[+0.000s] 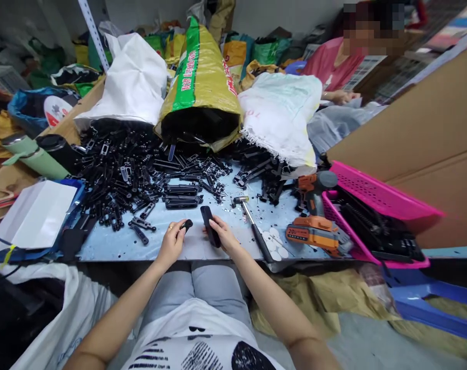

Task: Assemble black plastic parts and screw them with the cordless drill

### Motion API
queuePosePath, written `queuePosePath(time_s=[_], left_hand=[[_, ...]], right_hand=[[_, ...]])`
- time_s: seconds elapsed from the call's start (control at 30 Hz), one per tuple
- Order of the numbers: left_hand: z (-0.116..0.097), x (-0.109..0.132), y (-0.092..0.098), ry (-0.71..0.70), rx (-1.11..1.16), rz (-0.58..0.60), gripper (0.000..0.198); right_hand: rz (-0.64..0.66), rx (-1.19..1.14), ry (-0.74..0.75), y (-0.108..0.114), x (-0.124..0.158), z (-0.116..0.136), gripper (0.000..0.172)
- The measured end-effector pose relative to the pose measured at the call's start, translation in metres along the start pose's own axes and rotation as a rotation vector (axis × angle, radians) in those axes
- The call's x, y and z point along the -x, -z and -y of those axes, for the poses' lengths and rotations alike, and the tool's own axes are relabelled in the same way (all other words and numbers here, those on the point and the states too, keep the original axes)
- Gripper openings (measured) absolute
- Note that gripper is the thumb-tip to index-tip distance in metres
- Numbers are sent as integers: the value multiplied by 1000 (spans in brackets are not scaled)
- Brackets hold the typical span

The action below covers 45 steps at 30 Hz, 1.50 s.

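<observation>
My left hand (173,240) pinches a small black plastic piece (187,224) just above the front edge of the pale blue table (113,245). My right hand (225,235) grips a longer black plastic bar (209,225), tilted, close beside the small piece. The two parts are near each other but apart. A large heap of black plastic parts (121,164) spreads over the table behind my hands.
A hammer (252,223) lies right of my right hand, then an orange cordless drill (312,216) and a pink basket (372,216) holding black parts. Open sacks (198,77) stand behind the heap. A green bottle (33,156) lies left. Another person (334,64) sits far right.
</observation>
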<state>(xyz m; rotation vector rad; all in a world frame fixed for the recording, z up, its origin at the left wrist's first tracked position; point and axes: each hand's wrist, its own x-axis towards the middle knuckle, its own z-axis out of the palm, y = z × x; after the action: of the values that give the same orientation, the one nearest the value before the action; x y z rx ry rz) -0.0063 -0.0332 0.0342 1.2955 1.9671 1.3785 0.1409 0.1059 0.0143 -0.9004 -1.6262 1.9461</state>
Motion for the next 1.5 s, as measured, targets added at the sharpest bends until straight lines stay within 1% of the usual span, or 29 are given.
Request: queuePosePath(time_s=[0.03,0.07,0.1,0.17,0.2,0.23,0.27,0.33,0.37,0.4,0.47,0.5,0.53,0.6,0.7,0.77,0.8,0.9,1.07,1.13,1.27,1.33,1.37,1.47,1.5], left_hand=[[-4,-6,-4,52,80,-2,39],[-7,-11,-7,105,157,-1,40],[-9,-15,-11,157,232,-3,42],[-11,-21,-15,248,361,-9,47],[-10,-23,-16,280,405,-9,49],[-9,-25,-16,300,431,-4,50],[-8,-26,-15,312,442,2,51],[-5,-27,-10,321,430,12,51],[-4,-27,-8,320,415,18,51],[-3,-27,-6,316,397,25,50],[-3,-25,-3,302,364,42,49],[-4,-23,-3,290,350,54,48],[-5,-21,-3,275,338,65,47],[-9,-17,-5,229,311,78,44],[-18,-9,-7,131,244,69,39],[-24,-5,-5,54,179,63,37],[-27,-3,-4,19,145,69,36],[-36,2,-1,-45,65,92,35],[-44,4,3,-79,-1,64,35],[-44,5,5,-88,-29,59,36],[-46,9,2,-108,-126,50,37],[-50,10,-5,-119,-144,2,37],[-52,10,-9,-124,-134,-44,37],[-56,6,-24,-133,-69,-235,38],[-56,5,-28,-145,-50,-268,38]], right_hand=[[-17,8,34,1,0,4,55],[-49,73,97,2,0,7,54],[-102,190,175,2,0,10,54],[-255,536,313,1,3,13,53],[-308,733,352,0,6,13,50],[-318,918,375,-2,10,12,45],[-280,1073,390,-4,15,10,39],[-130,1258,426,-9,23,5,31],[-74,1300,443,-11,25,3,32],[-55,1321,449,-13,26,2,35],[-68,1311,414,-13,23,4,42],[-70,1262,384,-13,19,6,43],[-70,1166,352,-13,16,8,43],[-46,841,265,-14,11,13,46],[73,301,74,-20,13,20,57],[142,102,-2,-24,19,22,65],[146,53,-8,-25,22,22,67],[115,10,38,-26,27,21,68],[113,0,94,-27,27,25,67],[145,73,149,-23,26,30,62],[239,366,321,-6,22,41,52],[236,463,380,-3,21,44,52],[216,476,396,-5,22,45,52],[113,435,424,-17,28,41,52],[79,427,434,-22,30,38,52]])
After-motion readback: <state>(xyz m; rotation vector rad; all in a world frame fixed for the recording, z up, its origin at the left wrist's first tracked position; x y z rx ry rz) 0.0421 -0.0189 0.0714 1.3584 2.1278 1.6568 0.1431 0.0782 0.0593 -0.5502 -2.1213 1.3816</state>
